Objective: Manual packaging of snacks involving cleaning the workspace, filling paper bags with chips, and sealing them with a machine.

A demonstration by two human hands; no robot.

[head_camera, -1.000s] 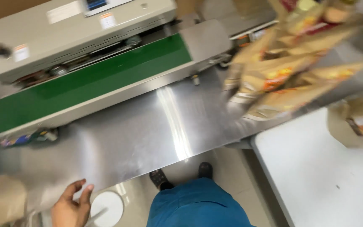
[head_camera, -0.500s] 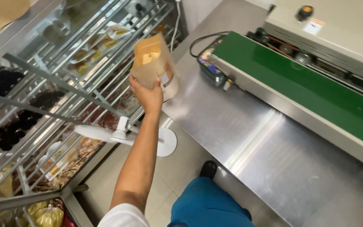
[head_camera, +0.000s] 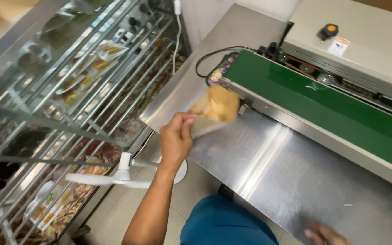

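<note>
My left hand (head_camera: pixel 175 140) grips a clear pouch of yellow-brown snack pieces (head_camera: pixel 216 109) by its lower end. The pouch hangs tilted just above the near left corner of the steel table (head_camera: pixel 291 168), close to the left end of the green conveyor belt (head_camera: pixel 323 104) of the grey sealing machine (head_camera: pixel 364 41). My right hand (head_camera: pixel 325 235) shows only as a blurred patch at the bottom edge, low over the steel table; what its fingers do is unclear.
A wire rack (head_camera: pixel 55 104) on the left holds several filled snack pouches on its shelves. A white fan (head_camera: pixel 123 174) stands on the floor between rack and table. A black cable (head_camera: pixel 214 54) runs to the machine's left end.
My left hand has carried the pouch from up beside the wire rack rightward and down to the table corner by the belt's left end. The view has swung right.
</note>
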